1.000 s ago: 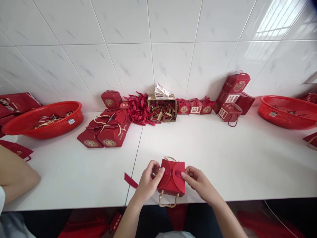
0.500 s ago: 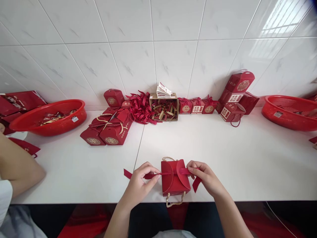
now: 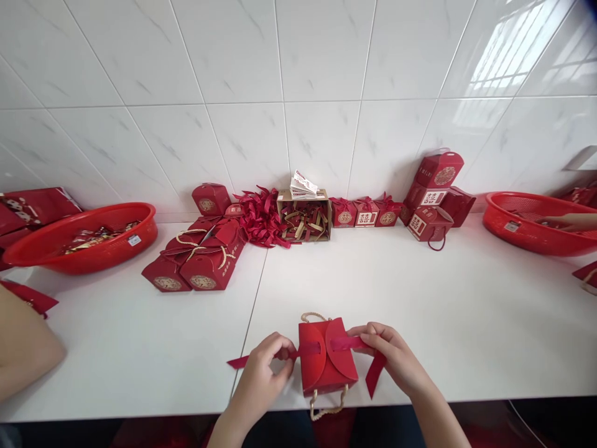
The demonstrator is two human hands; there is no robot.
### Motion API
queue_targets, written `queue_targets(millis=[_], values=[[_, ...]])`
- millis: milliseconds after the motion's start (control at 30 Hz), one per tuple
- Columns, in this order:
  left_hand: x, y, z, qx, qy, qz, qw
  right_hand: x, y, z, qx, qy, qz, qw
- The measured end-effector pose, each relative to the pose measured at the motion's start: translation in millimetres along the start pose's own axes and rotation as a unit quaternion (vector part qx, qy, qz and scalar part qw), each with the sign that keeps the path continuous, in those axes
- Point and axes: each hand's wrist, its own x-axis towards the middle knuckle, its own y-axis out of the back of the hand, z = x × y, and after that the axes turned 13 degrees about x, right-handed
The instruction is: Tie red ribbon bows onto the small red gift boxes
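A red gift box [image 3: 321, 379] with gold rope handles sits at the table's front edge, its two rounded flaps meeting on top. A red ribbon [image 3: 342, 343] runs through slots in the flaps and out at both sides. My left hand [image 3: 268, 364] pinches the ribbon left of the box, the tail sticking out beyond the fingers. On the right side my right hand [image 3: 387, 351] grips the other end between thumb and fingers, and its tail hangs down beside the box.
Behind stand red boxes with rope handles [image 3: 200, 258], a heap of red ribbons [image 3: 263, 218], a carton of strips [image 3: 305, 221], small tied boxes [image 3: 366, 214] and stacked boxes [image 3: 436, 193]. Red baskets [image 3: 144, 227] [image 3: 497, 218] flank them. A person's arm [image 3: 28, 348] rests at left; another hand [image 3: 571, 221] reaches into the right basket.
The view has tilted up slightly. The ribbon now lies flatter and wider across the flaps. A hand now shows more clearly in the right basket, and the left person's arm has shifted outward.
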Motion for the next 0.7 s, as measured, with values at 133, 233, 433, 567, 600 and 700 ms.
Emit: queue_targets(millis=[133,233,433,567,600,700], values=[[-3,-4.6,-4,0.019,0.018,-0.003,1.000,0,-1,1,-0.014,0.000,0.021,1.000],[-8,-7.8,-10,0.059,0.038,0.038,0.997,0,4,7,-0.068,0.030,0.076,0.994],[-29,-11.9,-8,0.075,0.073,0.045,0.994,-11,18,19,-0.282,0.179,0.281,0.900],[-37,-15.6,7,0.015,0.055,-0.020,0.998,-29,8,6,-0.346,0.134,0.169,0.913],[-38,-17.2,11,0.014,0.050,-0.032,0.998,-33,4,2,-0.352,0.093,0.105,0.925],[-39,-22.8,18,0.026,0.059,-0.040,0.997,-38,-5,0,-0.368,0.000,-0.015,0.930]])
